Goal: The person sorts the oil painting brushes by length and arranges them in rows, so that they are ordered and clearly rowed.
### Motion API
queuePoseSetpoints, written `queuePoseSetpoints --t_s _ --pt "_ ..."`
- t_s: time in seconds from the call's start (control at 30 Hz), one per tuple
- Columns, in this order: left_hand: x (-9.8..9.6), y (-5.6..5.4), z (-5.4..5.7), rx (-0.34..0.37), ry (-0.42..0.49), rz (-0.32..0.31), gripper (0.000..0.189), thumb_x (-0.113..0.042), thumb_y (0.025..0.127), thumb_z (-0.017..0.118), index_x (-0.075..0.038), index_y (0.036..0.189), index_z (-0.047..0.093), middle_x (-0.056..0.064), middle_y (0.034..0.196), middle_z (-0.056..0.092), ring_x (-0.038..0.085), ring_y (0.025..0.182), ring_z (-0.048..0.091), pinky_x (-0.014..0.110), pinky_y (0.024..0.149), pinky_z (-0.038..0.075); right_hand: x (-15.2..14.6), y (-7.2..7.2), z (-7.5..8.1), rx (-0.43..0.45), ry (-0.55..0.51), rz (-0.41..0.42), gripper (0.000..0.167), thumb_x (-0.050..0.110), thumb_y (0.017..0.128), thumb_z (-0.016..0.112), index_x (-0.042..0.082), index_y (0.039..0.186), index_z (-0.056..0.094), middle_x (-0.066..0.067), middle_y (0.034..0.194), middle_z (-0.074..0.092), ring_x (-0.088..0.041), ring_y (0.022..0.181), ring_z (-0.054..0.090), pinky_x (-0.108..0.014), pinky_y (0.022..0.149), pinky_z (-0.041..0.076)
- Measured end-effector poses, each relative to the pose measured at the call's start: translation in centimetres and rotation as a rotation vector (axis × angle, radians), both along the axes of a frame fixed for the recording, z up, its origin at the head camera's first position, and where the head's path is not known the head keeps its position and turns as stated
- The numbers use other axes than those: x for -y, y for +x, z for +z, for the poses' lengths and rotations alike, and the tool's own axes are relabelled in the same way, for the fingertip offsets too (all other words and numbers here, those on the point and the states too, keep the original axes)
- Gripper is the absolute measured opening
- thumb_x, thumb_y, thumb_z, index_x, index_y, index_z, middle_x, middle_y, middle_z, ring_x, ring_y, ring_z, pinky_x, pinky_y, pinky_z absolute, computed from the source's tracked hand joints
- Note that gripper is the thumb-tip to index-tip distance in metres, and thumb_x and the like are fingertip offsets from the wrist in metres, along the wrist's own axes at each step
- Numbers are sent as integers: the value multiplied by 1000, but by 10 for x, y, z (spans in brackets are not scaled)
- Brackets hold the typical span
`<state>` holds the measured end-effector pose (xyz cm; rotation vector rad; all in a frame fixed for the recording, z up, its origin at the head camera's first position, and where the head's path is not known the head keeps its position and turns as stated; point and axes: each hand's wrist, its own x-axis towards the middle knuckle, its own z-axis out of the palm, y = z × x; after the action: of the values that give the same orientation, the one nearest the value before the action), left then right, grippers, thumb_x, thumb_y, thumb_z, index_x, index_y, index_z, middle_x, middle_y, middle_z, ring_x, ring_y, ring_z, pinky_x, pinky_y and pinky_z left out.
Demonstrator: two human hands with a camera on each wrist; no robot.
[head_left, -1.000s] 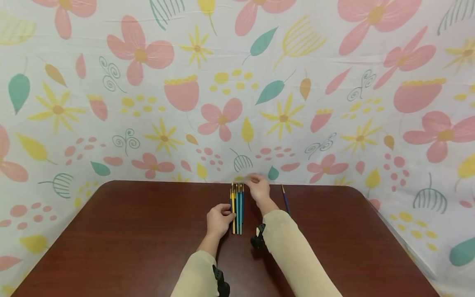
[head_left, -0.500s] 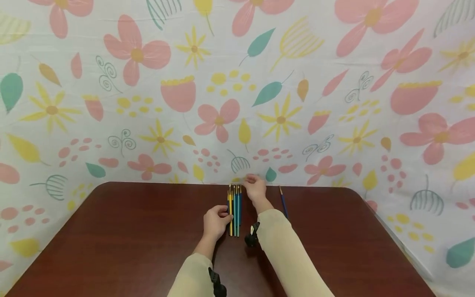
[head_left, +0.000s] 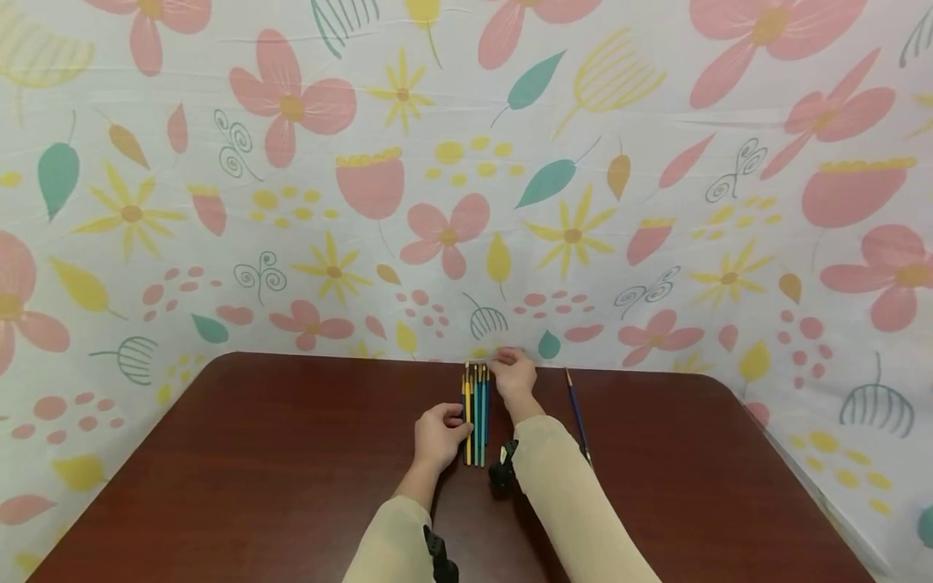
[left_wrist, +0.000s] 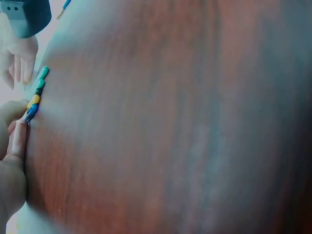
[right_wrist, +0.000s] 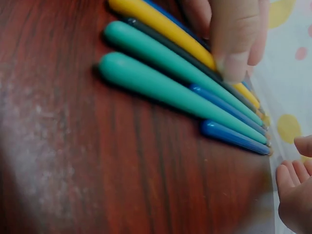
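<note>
Little has shifted since the earlier frames beyond a small swing of the head view: your right sleeve [head_left: 576, 494] now bares more of the lone blue brush [head_left: 576, 409]

Your row of brushes [head_left: 477, 429] lies on the dark tabletop [head_left: 291, 470] between your hands, long axis pointing away from you, handles near, tips at the far edge by the flowered cloth [head_left: 496, 178]. Your left hand [head_left: 435, 440] pinches the row's left side, thumb at the yellow handle [right_wrist: 165, 29]. Your right hand [head_left: 516, 379] is just beside the tips, on their right, fingers loosely bent, seeming to hold nothing; you cannot tell whether they touch the tips. Farther right, well apart from the row, the lone brush slants, your right hand the nearer to it
</note>
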<state>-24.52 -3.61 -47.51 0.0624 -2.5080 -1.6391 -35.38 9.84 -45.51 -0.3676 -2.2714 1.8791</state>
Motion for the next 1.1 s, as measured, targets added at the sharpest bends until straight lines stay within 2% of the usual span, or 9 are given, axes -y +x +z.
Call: queuePoseSetpoints --t_s 0.27,0.47,0.83,1.0,1.1 --pt "-5 1 0 -8 -1 -3 32 -13 82 73 -4 112 68 12 100 70 23 91 67 34 72 57 -1 -2 -9 16 42 -28 33 1 85 66 3 117 62 -17 120 62 -31 112 59 -43 89 52" --pt "-6 0 1 -4 10 -2 31 -13 82 73 -5 112 68 11 99 70 22 90 67 33 72 57 -2 -1 -10 11 122 2 34 -1 87 61 2 121 60 -19 122 60 -32 116 57 -43 91 52" --pt "-4 -1 1 4 4 0 32 -13 82 73 -6 112 68 11 99 70 22 91 67 33 72 57 -2 5 -9 48 183 77 40 1 89 60 6 128 56 -17 129 56 -31 122 53 -44 91 52" --pt "-1 -4 2 -1 1 2 32 -12 82 73 -5 112 68 12 100 70 23 92 67 34 72 57 1 3 -10 38 217 60 42 0 89 60 7 130 55 -17 129 57 -30 121 54 -43 90 52" --pt "1 -5 0 2 -2 5 32 -12 82 73 -4 113 68 13 102 70 24 92 67 34 73 57 2 4 -15 29 194 30 42 -1 87 60 5 128 56 -18 126 59 -30 118 57 -42 90 53"
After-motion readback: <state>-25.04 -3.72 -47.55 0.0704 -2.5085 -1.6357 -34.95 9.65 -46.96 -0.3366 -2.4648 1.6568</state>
